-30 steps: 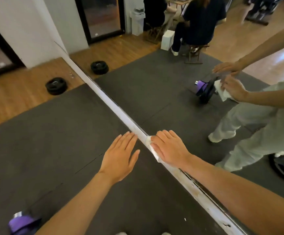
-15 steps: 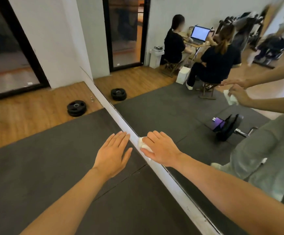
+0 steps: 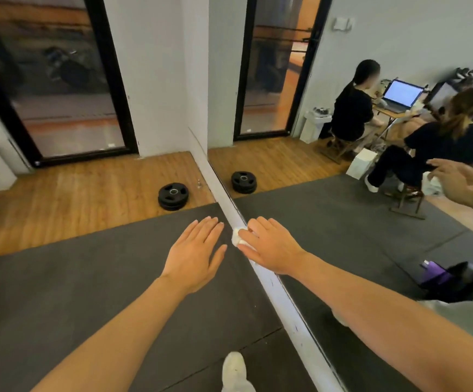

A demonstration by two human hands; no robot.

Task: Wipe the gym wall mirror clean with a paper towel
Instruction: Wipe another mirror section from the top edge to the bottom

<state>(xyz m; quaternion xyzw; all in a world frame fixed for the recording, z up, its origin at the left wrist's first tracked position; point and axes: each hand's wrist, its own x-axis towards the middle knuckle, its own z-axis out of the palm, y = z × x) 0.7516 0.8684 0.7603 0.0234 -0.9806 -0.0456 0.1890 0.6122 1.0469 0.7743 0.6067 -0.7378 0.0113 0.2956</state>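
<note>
Right hand [image 3: 272, 244] presses a wadded towel [image 3: 236, 236] against the mirror [image 3: 342, 222] at its white left edge strip [image 3: 286, 301]; grip curls over the wad, thumb under it. Left hand [image 3: 197, 250] lies flat beside it, fingers straight, grip wide, holding nothing. Weight plates [image 3: 173, 196] lie on the wood floor [image 3: 74, 193] beyond.

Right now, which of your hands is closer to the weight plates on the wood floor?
Left. The left hand lies flat just below the plates; the right hand presses the towel farther right, at the mirror's edge.
</note>
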